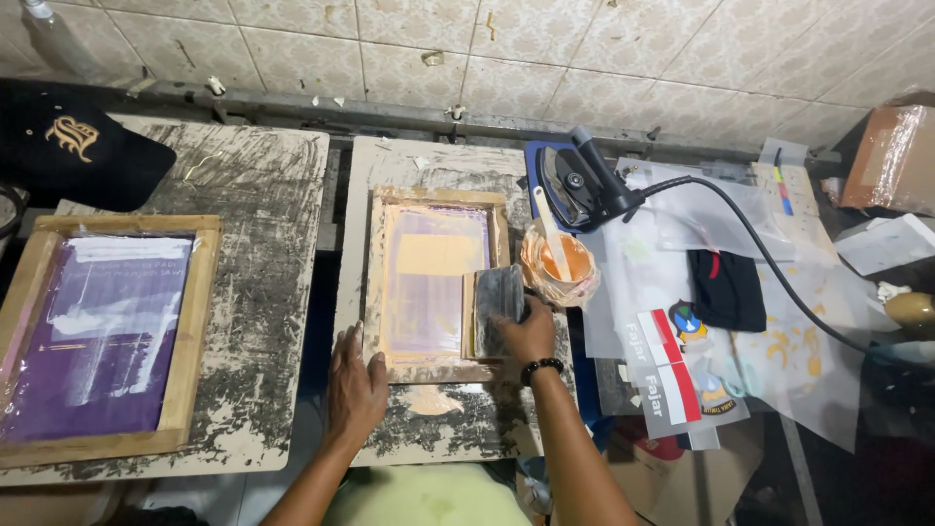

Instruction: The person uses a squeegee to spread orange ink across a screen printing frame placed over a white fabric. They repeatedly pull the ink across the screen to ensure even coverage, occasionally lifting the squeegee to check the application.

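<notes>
Fingers point(516, 314) grip squeegee point(499, 304) (over frame point(438, 372))

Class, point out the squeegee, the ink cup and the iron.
squeegee point(498, 304), head view, on its grey blade.
ink cup point(565, 263), head view, on the orange ink inside.
iron point(573, 185), head view, on its dark body.

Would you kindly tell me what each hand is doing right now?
Left hand: open, flat on the wooden screen frame.
Right hand: closed on the squeegee.
</notes>
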